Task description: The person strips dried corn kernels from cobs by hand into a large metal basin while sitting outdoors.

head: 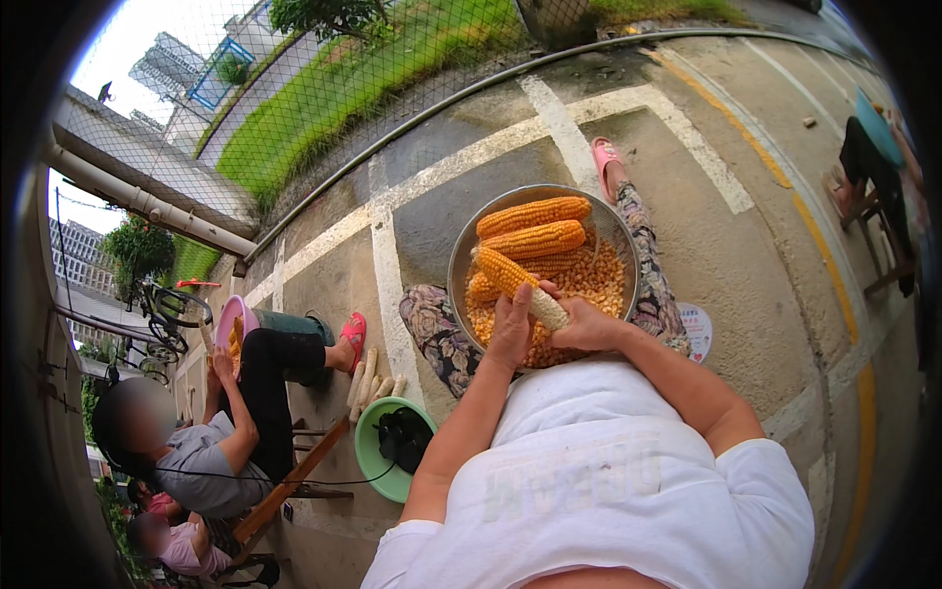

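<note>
A round metal basin rests on my lap. Loose corn kernels fill its bottom, and several full orange ears of corn lie on top towards the far left. Over the basin, both hands are on a partly shelled corn cob: its upper left part still bears kernels, while its lower right end is bare and pale. My left hand is closed around the cob's middle from the left. My right hand grips the bare end from the right. The fingertips of both hands nearly meet and are partly hidden.
At the left, a person on a wooden bench handles corn in a pink basin. Bare cobs lie on the ground beside a green basin holding a black item. Other people sit lower left and far right. A wire fence stands ahead.
</note>
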`<state>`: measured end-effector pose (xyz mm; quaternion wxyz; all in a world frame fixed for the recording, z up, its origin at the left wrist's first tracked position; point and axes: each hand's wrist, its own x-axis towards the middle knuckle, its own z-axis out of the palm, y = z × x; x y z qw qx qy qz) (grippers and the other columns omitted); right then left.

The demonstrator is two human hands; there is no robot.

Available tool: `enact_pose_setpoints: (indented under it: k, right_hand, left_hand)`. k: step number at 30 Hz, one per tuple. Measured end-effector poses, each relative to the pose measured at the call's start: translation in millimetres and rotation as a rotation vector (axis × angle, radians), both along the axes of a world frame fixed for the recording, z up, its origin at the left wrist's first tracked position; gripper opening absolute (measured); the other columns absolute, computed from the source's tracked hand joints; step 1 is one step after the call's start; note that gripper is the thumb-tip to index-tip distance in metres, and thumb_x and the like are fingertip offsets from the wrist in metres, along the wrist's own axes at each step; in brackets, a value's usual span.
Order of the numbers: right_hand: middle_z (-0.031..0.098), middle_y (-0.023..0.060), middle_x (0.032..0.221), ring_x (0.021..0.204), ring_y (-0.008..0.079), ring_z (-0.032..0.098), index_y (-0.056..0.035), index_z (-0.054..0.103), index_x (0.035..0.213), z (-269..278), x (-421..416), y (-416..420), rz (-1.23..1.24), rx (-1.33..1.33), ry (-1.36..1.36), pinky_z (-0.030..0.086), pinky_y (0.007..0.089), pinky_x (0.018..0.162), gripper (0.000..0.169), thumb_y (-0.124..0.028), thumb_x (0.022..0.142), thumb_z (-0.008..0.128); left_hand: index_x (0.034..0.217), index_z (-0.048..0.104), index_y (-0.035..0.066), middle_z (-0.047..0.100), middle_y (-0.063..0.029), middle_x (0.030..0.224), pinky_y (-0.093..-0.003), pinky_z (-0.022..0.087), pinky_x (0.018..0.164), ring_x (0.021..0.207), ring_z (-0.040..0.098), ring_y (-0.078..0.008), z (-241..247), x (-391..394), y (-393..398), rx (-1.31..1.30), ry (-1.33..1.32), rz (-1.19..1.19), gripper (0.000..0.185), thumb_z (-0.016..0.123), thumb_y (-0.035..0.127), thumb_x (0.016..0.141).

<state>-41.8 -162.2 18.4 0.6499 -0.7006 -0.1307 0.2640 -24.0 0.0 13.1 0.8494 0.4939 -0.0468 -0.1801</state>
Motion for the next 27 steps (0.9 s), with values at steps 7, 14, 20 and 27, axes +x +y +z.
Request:
enact_pose_setpoints:
  k: [7,14,20,27]
  right_hand:
    - [0.056,0.0016,0.075,0.065,0.0100,0.053,-0.0033,0.059,0.095,17.8,-2.0,-2.0,0.002,0.025,0.079,0.044,0.0245,0.060,0.028,-0.012,0.069,0.065]
    - [0.061,0.0076,0.086,0.080,0.0174,0.059,-0.0021,0.057,0.101,-3.4,-5.0,7.8,-0.089,-0.048,-0.247,0.048,0.0308,0.073,0.032,-0.012,0.071,0.063]
    - [0.061,0.0089,0.093,0.088,0.0186,0.059,-0.0025,0.056,0.105,-0.7,-8.7,10.2,-0.100,-0.053,-0.230,0.046,0.0307,0.081,0.034,-0.009,0.072,0.061]
    - [0.060,0.0065,0.092,0.085,0.0162,0.057,-0.0022,0.056,0.106,-9.2,-1.5,6.3,-0.008,0.017,-0.147,0.045,0.0285,0.078,0.037,-0.009,0.070,0.060]
  left_hand:
    - [0.111,0.051,0.003,0.060,-0.0097,0.101,-0.0376,0.048,0.087,0.095,0.059,-0.0226,-7.0,0.0,6.1,-0.051,0.072,0.007,0.031,0.048,0.030,0.096]
    - [0.109,0.053,0.003,0.061,-0.0102,0.098,-0.0375,0.050,0.084,0.090,0.061,-0.0219,2.6,0.3,-1.1,-0.103,0.002,0.024,0.030,0.058,0.027,0.091]
    - [0.085,0.061,0.001,0.063,-0.0066,0.072,-0.0318,0.053,0.060,0.063,0.062,-0.0168,22.4,-0.8,-27.0,0.212,0.110,0.372,0.030,0.069,0.030,0.083]
    - [0.087,0.060,-0.002,0.063,-0.0103,0.077,-0.0329,0.053,0.064,0.066,0.062,-0.0192,14.2,-1.7,-20.8,0.245,0.059,0.287,0.032,0.063,0.030,0.083]
